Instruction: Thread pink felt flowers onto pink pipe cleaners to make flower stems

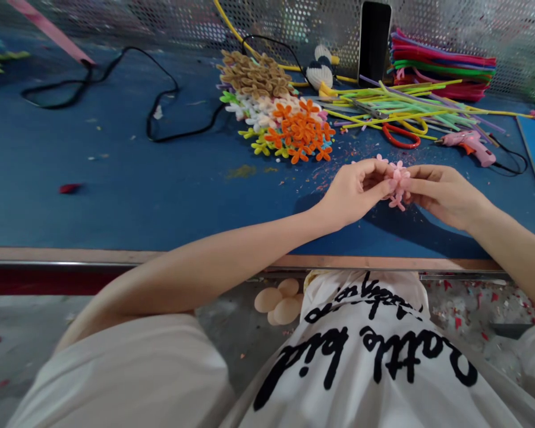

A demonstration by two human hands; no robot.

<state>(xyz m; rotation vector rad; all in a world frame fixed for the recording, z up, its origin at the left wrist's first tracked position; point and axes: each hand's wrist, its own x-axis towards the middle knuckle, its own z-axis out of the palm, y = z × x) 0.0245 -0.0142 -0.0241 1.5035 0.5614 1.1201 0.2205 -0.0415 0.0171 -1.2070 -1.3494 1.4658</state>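
Observation:
Small pink fuzzy flowers [397, 178] are held between both hands, just above the blue table [196, 190]. My left hand [361, 189] pinches them from the left with thumb and fingers. From the right, my right hand [446, 193] grips the same pink cluster, its thumb and index finger at the flowers. The two sets of fingertips almost meet, and they hide part of the cluster. Orange fuzzy flowers [302, 128] lie to the upper left of my hands, beside brown flowers [256, 72] and white and yellow-green ones.
Loose yellow, green and purple stems [401, 101] lie beyond my hands, with red-handled scissors [401, 137]. A pink glue gun [470, 145] rests at the right. Stem bundles [443, 65] and a phone [374, 41] stand at the back. A black cord [160, 98] winds across the left.

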